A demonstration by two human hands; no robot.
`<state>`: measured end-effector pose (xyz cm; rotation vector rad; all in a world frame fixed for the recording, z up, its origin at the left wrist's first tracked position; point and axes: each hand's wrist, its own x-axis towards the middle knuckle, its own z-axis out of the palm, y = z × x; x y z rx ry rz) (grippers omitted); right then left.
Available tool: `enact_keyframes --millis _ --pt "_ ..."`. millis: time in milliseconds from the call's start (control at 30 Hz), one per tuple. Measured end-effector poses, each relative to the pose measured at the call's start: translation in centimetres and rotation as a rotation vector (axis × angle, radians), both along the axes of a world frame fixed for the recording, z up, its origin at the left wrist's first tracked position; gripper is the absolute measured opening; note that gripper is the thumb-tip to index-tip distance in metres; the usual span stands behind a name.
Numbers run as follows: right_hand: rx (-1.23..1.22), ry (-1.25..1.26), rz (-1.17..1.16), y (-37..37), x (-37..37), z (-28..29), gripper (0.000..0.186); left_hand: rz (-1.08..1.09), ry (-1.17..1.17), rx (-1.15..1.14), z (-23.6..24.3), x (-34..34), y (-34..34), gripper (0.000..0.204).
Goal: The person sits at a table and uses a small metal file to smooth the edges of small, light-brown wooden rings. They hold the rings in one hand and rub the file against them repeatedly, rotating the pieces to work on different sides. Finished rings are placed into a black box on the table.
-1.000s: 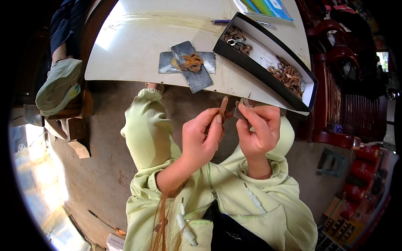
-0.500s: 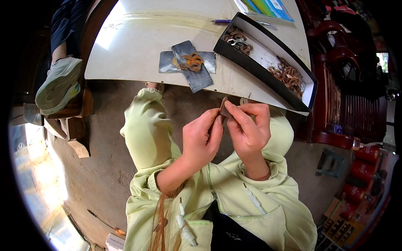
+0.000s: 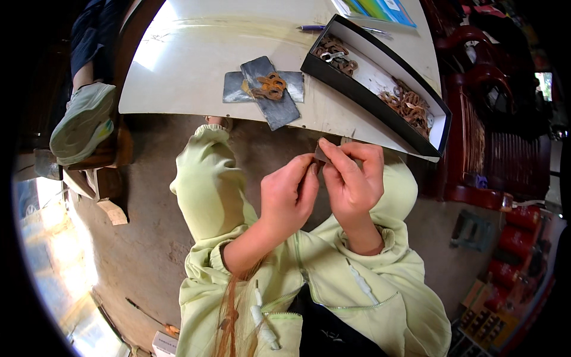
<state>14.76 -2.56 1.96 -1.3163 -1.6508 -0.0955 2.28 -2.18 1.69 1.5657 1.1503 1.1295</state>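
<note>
Between my two hands, just off the near edge of the table, is a small, flat, dark brown piece (image 3: pixel 322 156). The fingers of my left hand (image 3: pixel 289 191) pinch its left side, and the thumb and forefinger of my right hand (image 3: pixel 355 179) press on its right side. The fingers cover most of it, so I cannot tell what it is. Beyond my hands, two dark grey sheets (image 3: pixel 278 112) lie crossed on the white table (image 3: pixel 178 77). Several rusty orange-brown metal links (image 3: pixel 272 87) rest on top of them.
A long black box (image 3: pixel 369 98) with a white inside holds rusty metal pieces (image 3: pixel 407 104) and a shiny silver piece (image 3: pixel 331 56). Behind it lie a pen (image 3: pixel 310 28) and a blue-green booklet (image 3: pixel 380 11). Another person's shoe (image 3: pixel 83 122) is at the left, a dark red wooden chair (image 3: pixel 493 149) at the right.
My fingers have shifted slightly on the small piece, which now looks tilted differently and shows less of its upright brown edge. Both hands stay nearly in place.
</note>
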Motion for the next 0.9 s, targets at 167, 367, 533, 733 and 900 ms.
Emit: enact_keyframes --millis 167,367,533,733,900 --pt "0.002 0.002 -0.003 -0.03 -0.12 -0.17 0.049 0.016 0.004 -0.060 0.41 -0.26 0.20 0.012" --pt "-0.002 0.003 -0.005 -0.08 -0.26 -0.21 0.049 0.042 0.011 -0.029 0.08 -0.13 -0.04 0.013" --pt "-0.011 0.016 -0.012 -0.03 -0.35 -0.12 0.048 0.040 0.004 0.005 0.22 -0.07 0.00 0.013" --pt "0.001 0.031 -0.017 -0.07 -0.40 -0.18 0.047 0.056 0.024 0.000 0.05 -0.01 -0.01 0.012" --pt "-0.015 0.026 -0.009 -0.14 -0.21 -0.46 0.048 0.047 0.009 -0.042 -0.17 0.01 0.00 0.012"
